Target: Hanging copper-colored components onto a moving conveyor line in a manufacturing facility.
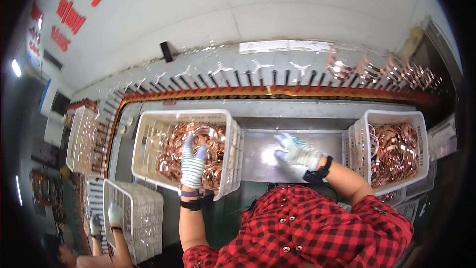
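Note:
My left hand [192,165], in a striped glove with blue-tipped fingers, reaches into a white plastic basket [145,168]. Its fingers stretch out over a heap of shiny copper-coloured metal rings [173,141], thumb apart; whether the fingertips touch a ring is unclear. To the right, my right hand [299,154], gloved the same way, hovers above a bare metal tabletop [255,161]. Its fingers point left and spread apart, slightly smeared by motion, with nothing visible in them. Dark bands circle both wrists.
At the right stands another white basket [424,144] full of copper-coloured rings [396,151]. Behind the table runs a conveyor rail [267,91] with upright pegs, and rings hang at its right end. Lower left, another person's gloved hand [115,213] is over a white basket [148,223].

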Action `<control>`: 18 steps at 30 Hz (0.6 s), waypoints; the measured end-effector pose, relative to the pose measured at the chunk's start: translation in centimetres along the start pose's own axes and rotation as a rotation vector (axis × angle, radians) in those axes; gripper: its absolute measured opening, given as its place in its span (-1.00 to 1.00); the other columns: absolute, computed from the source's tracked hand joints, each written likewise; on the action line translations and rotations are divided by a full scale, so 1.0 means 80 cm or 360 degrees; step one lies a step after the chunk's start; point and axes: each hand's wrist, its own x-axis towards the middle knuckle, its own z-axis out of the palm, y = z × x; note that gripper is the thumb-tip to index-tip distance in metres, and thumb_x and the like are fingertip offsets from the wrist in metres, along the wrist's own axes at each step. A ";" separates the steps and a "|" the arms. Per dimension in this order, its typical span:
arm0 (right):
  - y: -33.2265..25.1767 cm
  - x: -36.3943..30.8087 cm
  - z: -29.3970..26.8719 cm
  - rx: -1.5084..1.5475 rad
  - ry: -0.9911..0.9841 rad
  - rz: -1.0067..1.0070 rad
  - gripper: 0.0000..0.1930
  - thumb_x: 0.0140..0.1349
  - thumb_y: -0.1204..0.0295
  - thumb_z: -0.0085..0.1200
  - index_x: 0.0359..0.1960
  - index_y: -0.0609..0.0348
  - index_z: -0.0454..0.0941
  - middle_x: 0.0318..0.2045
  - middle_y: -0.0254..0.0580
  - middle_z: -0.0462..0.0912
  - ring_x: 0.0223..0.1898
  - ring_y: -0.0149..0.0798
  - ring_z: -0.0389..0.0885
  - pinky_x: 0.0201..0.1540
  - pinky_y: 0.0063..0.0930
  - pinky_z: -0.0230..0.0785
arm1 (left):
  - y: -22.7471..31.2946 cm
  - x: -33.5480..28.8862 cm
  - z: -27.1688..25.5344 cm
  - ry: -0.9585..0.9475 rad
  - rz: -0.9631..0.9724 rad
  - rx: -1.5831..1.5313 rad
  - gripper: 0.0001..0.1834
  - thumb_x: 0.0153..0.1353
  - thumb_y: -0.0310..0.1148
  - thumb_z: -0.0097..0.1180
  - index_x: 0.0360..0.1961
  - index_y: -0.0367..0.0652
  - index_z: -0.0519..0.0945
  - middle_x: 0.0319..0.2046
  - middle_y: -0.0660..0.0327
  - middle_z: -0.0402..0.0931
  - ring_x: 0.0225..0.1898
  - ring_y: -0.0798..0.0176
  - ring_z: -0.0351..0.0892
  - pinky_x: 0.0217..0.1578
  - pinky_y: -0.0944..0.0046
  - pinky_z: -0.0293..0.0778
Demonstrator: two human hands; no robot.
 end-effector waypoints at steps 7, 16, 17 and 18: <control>0.123 -0.221 -0.137 -0.0807 0.1016 0.0807 -0.22 -0.15 0.28 0.24 0.17 0.25 0.22 0.14 0.16 0.25 0.17 0.15 0.21 0.22 0.00 0.02 | 0.167 0.023 0.299 -0.1314 -0.0045 -0.0391 -0.31 0.30 -0.12 -0.03 0.30 -0.30 0.07 0.18 0.05 0.28 0.17 0.20 0.29 0.18 0.27 0.17; 0.181 -0.362 -0.143 -0.0691 0.0858 0.1367 -0.14 -0.10 0.31 0.23 0.25 0.32 0.06 0.08 0.21 0.32 0.02 0.12 0.41 0.10 -0.15 0.27 | 0.233 0.211 0.537 -0.0998 -0.0777 -0.0857 -0.40 0.15 -0.37 0.16 0.16 -0.20 0.18 -0.15 0.00 0.43 -0.12 0.13 0.48 -0.19 -0.01 0.46; 0.184 -0.365 -0.145 -0.0565 0.0873 0.1382 -0.14 -0.10 0.31 0.23 0.25 0.32 0.07 0.06 0.22 0.33 0.01 0.13 0.42 0.08 -0.13 0.28 | 0.227 0.213 0.543 -0.0737 -0.0280 -0.0710 -0.42 0.14 -0.43 0.14 0.17 -0.23 0.21 -0.19 0.06 0.44 -0.19 0.22 0.47 -0.26 0.11 0.49; 0.188 -0.361 -0.144 -0.0433 0.0895 0.1397 -0.15 -0.10 0.31 0.22 0.25 0.32 0.07 0.05 0.22 0.35 0.00 0.13 0.42 0.07 -0.11 0.29 | 0.222 0.219 0.546 -0.0473 0.0217 -0.0546 -0.43 0.14 -0.49 0.11 0.18 -0.25 0.25 -0.22 0.11 0.46 -0.26 0.31 0.47 -0.33 0.23 0.51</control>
